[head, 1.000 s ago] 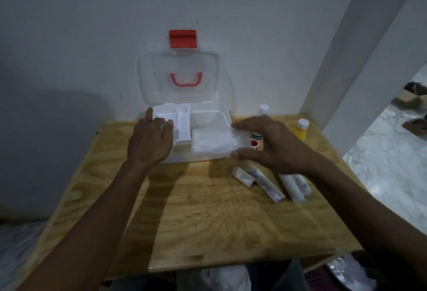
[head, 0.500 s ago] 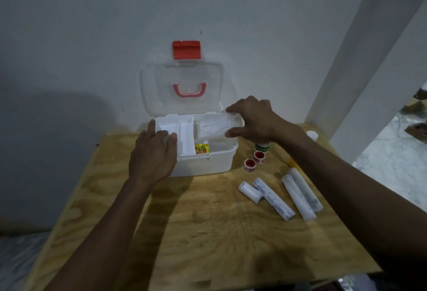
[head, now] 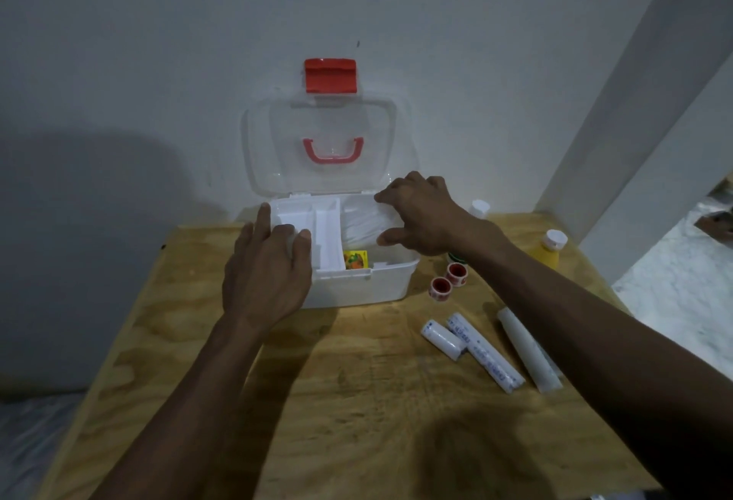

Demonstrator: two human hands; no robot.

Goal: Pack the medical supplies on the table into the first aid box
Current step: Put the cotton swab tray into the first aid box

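The white first aid box (head: 369,285) stands open at the back of the wooden table (head: 357,400), its clear lid (head: 329,150) with a red handle leaning on the wall. My left hand (head: 265,273) grips the box's front left corner and inner tray. My right hand (head: 420,214) holds a white pack of cotton (head: 361,224) down in the box's right compartment. A small yellow packet (head: 355,259) lies inside. Two red tape rolls (head: 448,281), three white bandage rolls (head: 492,353) and a yellow bottle (head: 547,249) remain on the table to the right.
A white-capped bottle (head: 479,208) stands behind my right wrist, and a green-banded container (head: 456,257) is partly hidden under it. A white wall backs the table; a pillar (head: 634,103) rises at the right, with marble floor beyond.
My right hand lifted the white cotton pack from in front of the box and lowered it into the right compartment. The left hand stayed on the box.
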